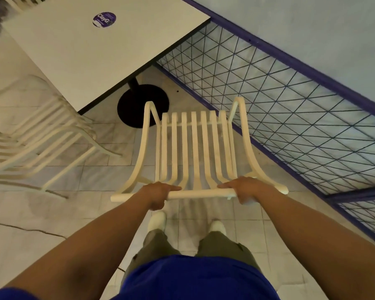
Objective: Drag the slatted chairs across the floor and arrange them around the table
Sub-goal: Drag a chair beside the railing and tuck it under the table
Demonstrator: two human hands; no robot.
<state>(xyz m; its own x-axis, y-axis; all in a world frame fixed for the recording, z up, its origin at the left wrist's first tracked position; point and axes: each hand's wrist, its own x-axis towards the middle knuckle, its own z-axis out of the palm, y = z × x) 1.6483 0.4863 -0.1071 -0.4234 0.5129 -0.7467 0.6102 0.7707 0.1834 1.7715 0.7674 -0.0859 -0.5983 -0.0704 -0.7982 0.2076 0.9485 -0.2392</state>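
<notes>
A cream slatted wooden chair (194, 148) stands on the pale tiled floor (52, 213) just off the near corner of the white rectangular bench (74, 61), its seat pointing toward the bench's round black pedestal base (134, 105). Both hands grip its top rail (199, 194): the left hand (159, 194) and right hand (246, 191) each have their fingers (173, 188) curled round the bar, with one finger laid straight along it. I count seven slats between two curved side rails. A second cream slatted chair (52, 137) sits along the bench's left side, partly tucked under. One round purple sticker (104, 19) lies on the bench top. A purple-framed wire mesh fence (290, 115) runs beside the bench's right edge.
</notes>
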